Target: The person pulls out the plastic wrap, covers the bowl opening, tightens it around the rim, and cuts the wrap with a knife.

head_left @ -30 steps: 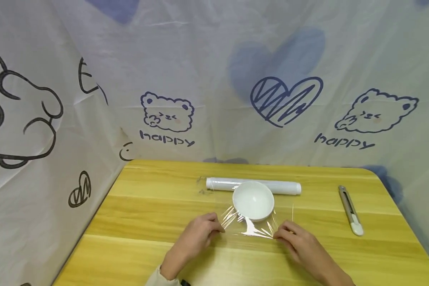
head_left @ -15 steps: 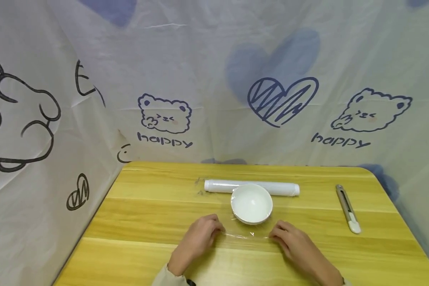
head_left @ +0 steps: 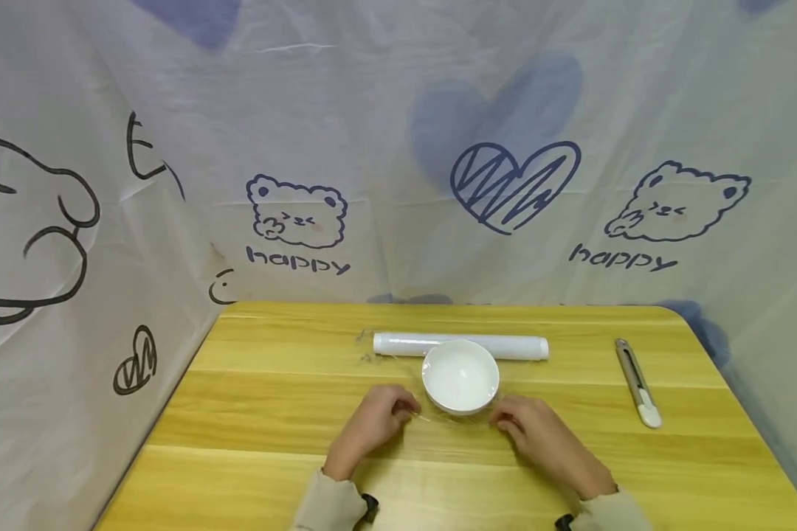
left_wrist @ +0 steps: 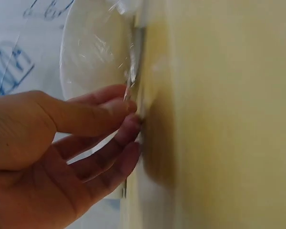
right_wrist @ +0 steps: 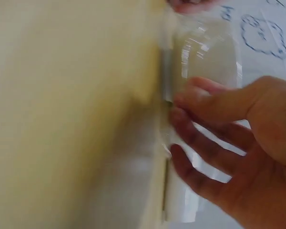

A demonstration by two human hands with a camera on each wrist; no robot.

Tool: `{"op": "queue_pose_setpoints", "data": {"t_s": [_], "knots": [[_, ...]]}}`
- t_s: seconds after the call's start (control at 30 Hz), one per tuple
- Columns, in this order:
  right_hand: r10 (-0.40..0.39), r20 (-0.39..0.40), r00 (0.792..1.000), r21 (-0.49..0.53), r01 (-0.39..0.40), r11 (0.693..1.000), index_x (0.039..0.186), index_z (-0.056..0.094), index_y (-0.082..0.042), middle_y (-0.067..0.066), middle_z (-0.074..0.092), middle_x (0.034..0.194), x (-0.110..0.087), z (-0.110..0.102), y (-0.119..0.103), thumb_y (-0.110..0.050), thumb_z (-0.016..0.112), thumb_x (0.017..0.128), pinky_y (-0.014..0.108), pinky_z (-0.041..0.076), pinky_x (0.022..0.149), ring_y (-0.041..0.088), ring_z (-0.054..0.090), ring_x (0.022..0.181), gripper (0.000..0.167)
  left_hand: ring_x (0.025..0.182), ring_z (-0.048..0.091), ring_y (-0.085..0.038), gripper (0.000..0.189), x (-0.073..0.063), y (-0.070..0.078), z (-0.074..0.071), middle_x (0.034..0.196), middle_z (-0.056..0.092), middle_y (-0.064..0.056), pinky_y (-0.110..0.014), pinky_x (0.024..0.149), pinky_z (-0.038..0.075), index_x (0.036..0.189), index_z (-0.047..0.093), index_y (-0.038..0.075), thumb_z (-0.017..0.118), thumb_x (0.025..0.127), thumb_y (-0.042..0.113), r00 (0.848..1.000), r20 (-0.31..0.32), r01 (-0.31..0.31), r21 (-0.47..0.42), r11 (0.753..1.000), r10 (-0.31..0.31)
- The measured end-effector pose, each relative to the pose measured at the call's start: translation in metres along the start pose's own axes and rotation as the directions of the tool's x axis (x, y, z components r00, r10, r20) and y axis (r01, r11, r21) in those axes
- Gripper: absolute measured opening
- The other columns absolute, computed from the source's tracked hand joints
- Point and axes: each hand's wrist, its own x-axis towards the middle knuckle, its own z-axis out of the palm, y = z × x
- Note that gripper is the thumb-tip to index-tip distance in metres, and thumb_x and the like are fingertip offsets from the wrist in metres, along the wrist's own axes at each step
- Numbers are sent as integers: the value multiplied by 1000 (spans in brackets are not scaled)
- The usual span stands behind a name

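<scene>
A white bowl (head_left: 460,376) stands on the table with a transparent sheet of cling film (left_wrist: 132,64) over it. In the head view my left hand (head_left: 377,419) is just left of the bowl's front, and thumb and index finger pinch the film's near edge there. My right hand (head_left: 534,430) holds the edge at the front right, its thumb and index finger together close to the bowl. The other fingers of both hands are loosely bent near the tabletop. In the right wrist view, shiny creases show in the film (right_wrist: 186,55) along the bowl's side.
Behind the bowl lies a white roll of cling film (head_left: 525,347), partly hidden by it. A utility knife (head_left: 637,385) lies at the right of the wooden table (head_left: 266,413). Printed cloth (head_left: 385,147) hangs behind and at the sides.
Both hands have moved forward and closer to the bowl with the film's near edge. The film, first pulled taut toward the front, now sits low around the bowl's near side.
</scene>
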Motion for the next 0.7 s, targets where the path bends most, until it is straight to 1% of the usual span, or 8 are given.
{"op": "queue_pose_setpoints", "data": {"t_s": [0.1,0.2,0.27,0.37,0.47,0.53,0.6,0.7], "knots": [[69,89,994,83,-76,994,106,76,-12,-2,74,102,5,-10,4,-3,72,95,31,59,77,16,70,93,15,85,69,-16,13,2,-7,-7,96,76,-7,-25,76,57,98,78,3,72,91,-6,997,50,65,-140,988,-59],[119,129,984,134,-137,981,112,75,-6,4,75,106,8,-16,10,-5,70,97,30,59,78,19,71,94,17,91,71,-20,11,2,-9,-13,101,76,-8,-30,82,58,103,78,1,71,94,0,992,74,120,-215,969,-106],[133,129,983,165,-153,974,115,74,-3,8,75,109,9,-16,12,-7,68,98,31,59,79,21,71,95,18,95,71,-22,12,2,-9,-15,103,76,-8,-35,86,58,106,77,1,69,97,2,988,65,149,-247,958,-137],[145,97,985,207,-162,965,116,74,-3,10,74,112,12,-13,13,-10,66,101,33,60,81,25,71,98,19,99,71,-26,15,3,-9,-16,108,75,-10,-41,90,58,110,76,0,68,98,4,983,37,183,-294,938,-180],[166,53,985,244,-173,954,116,73,-2,11,74,113,15,-8,14,-9,65,101,36,60,84,27,70,102,18,101,70,-32,17,4,-10,-12,111,74,-16,-41,89,58,114,73,-3,64,100,1,978,17,197,-389,900,-206],[207,31,978,312,-207,927,114,72,1,12,74,110,17,-3,14,-6,64,101,35,60,83,28,71,100,17,104,70,-37,20,6,-11,-7,113,72,-22,-41,90,59,117,70,-8,62,100,-2,980,10,182,-474,861,-201],[252,35,967,421,-243,874,115,70,7,16,74,106,18,1,15,-3,61,102,34,61,79,29,72,98,19,108,68,-42,23,8,-10,-2,115,70,-27,-42,93,58,121,66,-12,58,101,-6,981,16,168,-575,801,-194],[320,66,945,603,-293,742,118,63,17,24,73,104,21,9,17,2,55,103,33,62,75,33,73,96,23,113,67,-41,27,11,-10,6,119,68,-29,-42,97,56,126,61,-16,54,102,-8,975,47,185,-707,683,-215]]}}
